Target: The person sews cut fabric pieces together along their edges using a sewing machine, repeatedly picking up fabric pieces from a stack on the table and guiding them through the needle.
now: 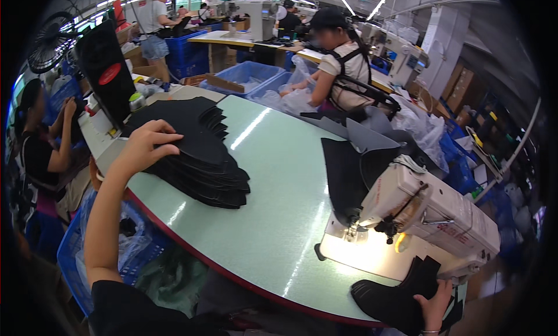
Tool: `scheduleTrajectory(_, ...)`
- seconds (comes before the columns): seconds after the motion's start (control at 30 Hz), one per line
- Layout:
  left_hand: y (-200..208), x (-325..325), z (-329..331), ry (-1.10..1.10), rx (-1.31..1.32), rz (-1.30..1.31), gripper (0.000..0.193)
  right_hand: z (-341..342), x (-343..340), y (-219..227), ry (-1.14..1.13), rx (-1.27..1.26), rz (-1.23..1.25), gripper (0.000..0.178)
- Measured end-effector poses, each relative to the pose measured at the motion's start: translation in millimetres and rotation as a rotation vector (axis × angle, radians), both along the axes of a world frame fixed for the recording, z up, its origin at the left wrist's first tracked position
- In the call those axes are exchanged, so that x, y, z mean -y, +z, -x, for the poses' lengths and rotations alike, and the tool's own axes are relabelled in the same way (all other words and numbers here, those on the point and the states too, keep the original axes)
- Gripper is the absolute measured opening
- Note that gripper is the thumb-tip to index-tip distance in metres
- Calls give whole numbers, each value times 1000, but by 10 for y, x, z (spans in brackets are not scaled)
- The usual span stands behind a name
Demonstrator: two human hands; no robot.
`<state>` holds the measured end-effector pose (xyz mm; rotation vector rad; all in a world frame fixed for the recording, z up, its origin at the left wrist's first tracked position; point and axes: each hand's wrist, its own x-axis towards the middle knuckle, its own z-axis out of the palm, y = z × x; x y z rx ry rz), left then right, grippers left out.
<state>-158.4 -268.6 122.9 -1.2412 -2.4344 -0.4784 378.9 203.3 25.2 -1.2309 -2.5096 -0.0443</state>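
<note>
On the left of the pale green table [261, 179], my left hand [150, 145] reaches over a thick stack of black cut pieces [200, 132]. Its fingers are bent, with a gap between thumb and forefinger; the hand holds nothing that I can see. At the lower right, my right hand [436, 304] grips the edge of several black cut pieces [386, 298] with curved outlines, its thumb lying across them. Part of its fingers is hard to make out. These pieces lie by the front edge, just below a white sewing machine [433, 214] with its lamp lit.
More black sheets [343, 179] lie behind the needle. A blue basket [75, 266] with plastic bags stands below the table's left edge. Across the table a person [346, 63] handles clear bags beside blue bins [253, 74]. Another person [43, 138] sits at far left.
</note>
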Motion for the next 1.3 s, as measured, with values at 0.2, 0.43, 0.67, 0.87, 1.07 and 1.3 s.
scheduleTrajectory(0.2, -77, -96, 68, 67, 11, -149, 35, -308, -89, -2, 34, -146, 171, 43)
scheduleTrajectory(0.43, 142, -502, -238, 59, -399, -402, 27, -491, 196, 1050, 260, -692, 372, 31)
scheduleTrajectory(0.67, -480, -1591, -1537, -541, 310, -18, 47, 823, 251, 682, 589, -28, 1019, 34)
scheduleTrajectory(0.87, -632, -2228, -1924, -875, 640, 600, 47, 1665, 378, 71, 782, 162, 482, 58)
scheduleTrajectory(1.07, -1036, -2496, -1692, -947, 394, 385, 74, 1891, 402, -61, 929, 142, 264, 70)
scheduleTrajectory(1.3, -1137, -2522, -1774, -898, 335, 340, 87, 1845, 389, -157, 862, -30, 394, 57)
